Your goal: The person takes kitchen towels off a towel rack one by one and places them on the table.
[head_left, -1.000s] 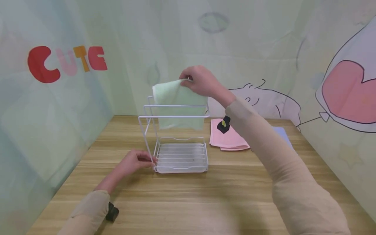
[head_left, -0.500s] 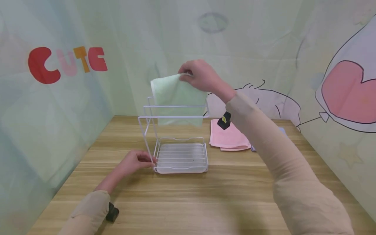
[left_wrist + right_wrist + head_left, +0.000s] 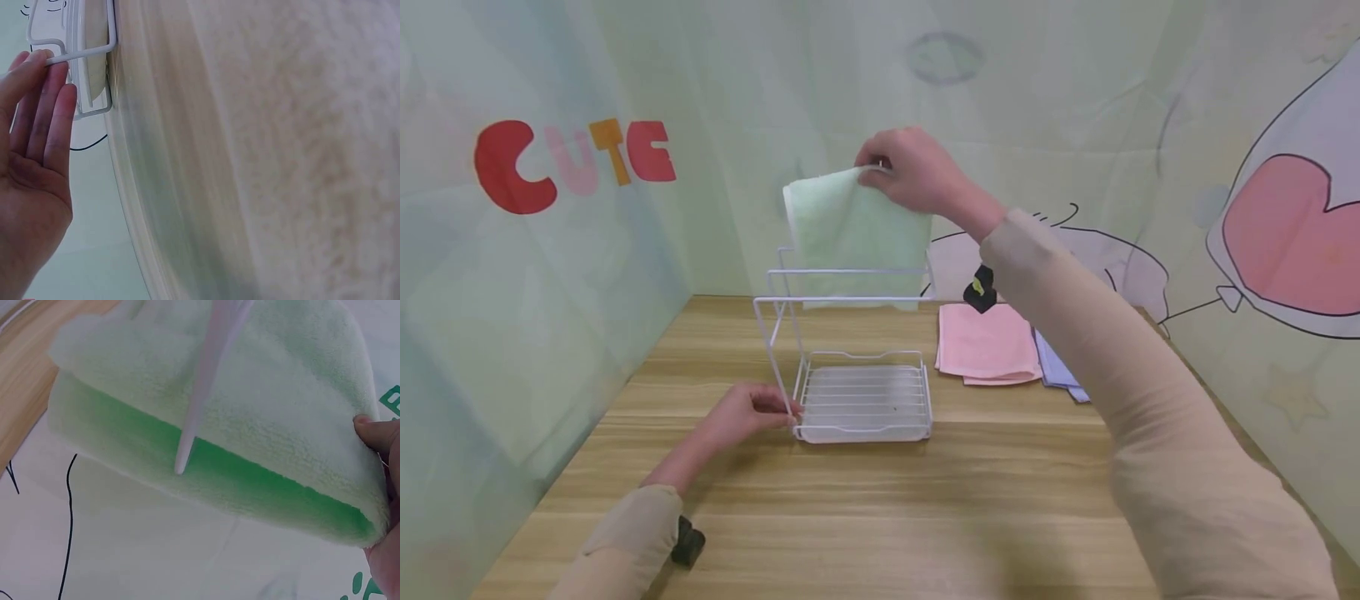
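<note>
A pale green towel [image 3: 857,225], folded over, hangs from my right hand [image 3: 913,171], which pinches its top edge between thumb and fingers. It hangs at the upper bars of a white wire rack [image 3: 842,298], behind the front two bars in the head view; its lower edge is just below the front bar's height. In the right wrist view, a white bar [image 3: 203,394] crosses in front of the towel's two layers. Down at the rack's front left corner, my left hand [image 3: 741,412] pinches the wire frame. The left wrist view shows thumb and fingertips on that wire [image 3: 81,55].
A white tray [image 3: 865,400] sits under wires in the rack's base. Folded on the wooden table [image 3: 850,517] to the right are a pink towel [image 3: 988,342] and a blue-purple towel [image 3: 1056,371], partly behind my right sleeve. Printed fabric walls [image 3: 737,125] enclose the table.
My right hand has risen steadily, lifting the green towel upward against the rack bars. The left hand and the rack have stayed where they were.
</note>
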The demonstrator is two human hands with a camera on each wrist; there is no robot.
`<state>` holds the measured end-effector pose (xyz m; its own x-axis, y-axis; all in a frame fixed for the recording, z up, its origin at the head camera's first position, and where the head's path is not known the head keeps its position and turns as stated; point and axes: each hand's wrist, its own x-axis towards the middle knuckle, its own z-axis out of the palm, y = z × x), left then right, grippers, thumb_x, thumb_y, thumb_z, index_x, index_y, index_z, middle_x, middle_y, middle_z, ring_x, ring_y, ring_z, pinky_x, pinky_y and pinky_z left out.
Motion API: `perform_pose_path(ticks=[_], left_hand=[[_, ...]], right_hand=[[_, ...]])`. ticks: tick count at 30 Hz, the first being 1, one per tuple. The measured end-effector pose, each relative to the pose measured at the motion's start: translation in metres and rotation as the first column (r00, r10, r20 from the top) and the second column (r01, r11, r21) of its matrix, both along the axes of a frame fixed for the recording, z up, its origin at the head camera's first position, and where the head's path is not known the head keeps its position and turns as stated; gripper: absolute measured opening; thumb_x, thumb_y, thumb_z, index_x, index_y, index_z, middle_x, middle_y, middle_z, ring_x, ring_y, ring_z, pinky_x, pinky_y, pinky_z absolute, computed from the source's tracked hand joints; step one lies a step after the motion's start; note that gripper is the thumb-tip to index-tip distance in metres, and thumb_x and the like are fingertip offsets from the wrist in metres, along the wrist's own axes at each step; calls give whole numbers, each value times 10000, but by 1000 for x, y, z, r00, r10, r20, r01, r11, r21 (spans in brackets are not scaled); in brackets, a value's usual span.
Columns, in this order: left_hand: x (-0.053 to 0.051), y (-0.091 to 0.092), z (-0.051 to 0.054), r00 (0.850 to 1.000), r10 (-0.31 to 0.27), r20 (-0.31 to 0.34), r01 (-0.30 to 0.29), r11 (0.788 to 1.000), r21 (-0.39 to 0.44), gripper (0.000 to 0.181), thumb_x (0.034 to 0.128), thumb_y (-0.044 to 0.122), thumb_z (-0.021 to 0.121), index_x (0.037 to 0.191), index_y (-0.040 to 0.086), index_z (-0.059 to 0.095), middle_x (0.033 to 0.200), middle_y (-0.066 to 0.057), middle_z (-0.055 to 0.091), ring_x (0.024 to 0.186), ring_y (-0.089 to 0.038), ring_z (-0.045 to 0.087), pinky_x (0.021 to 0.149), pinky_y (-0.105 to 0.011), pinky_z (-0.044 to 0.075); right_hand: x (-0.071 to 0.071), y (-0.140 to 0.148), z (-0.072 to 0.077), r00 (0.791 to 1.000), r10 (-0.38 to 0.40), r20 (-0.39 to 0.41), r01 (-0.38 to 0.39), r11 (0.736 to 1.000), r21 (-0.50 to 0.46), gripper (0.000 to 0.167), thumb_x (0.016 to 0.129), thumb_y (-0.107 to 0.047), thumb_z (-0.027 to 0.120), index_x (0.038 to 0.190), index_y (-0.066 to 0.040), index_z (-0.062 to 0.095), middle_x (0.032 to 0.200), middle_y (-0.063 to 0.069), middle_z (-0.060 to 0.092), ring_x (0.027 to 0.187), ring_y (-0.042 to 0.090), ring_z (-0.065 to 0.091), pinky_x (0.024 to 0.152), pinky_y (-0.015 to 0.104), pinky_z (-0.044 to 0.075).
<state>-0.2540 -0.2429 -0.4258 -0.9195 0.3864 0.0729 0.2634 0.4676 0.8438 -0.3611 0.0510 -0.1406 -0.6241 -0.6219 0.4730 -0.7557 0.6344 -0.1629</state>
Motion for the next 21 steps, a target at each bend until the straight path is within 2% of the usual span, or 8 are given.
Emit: perform_pose_path(ticks=[9, 21], left_hand=[[0, 0, 2, 1000, -9, 2, 9, 1000, 10, 157, 860, 65, 736, 971, -43, 720, 1009, -203, 755, 837, 6, 695, 772, -174, 570], [0, 1, 1, 1000, -14, 4, 14, 1000, 23, 154, 857, 54, 738, 971, -46, 719, 1014, -219, 751, 836, 5, 697, 771, -172, 571]], right_hand=[[-5, -2, 5, 1000, 13, 10, -14, 999, 34, 207, 978, -152, 605, 1117, -45, 715, 1088, 98, 726, 944, 185, 597, 891, 313, 476], [-2, -1, 15, 1000, 3, 24, -4, 999, 46, 209, 976, -135, 601, 1118, -33, 715, 1097, 112, 728, 972, 182, 606, 927, 321, 478]])
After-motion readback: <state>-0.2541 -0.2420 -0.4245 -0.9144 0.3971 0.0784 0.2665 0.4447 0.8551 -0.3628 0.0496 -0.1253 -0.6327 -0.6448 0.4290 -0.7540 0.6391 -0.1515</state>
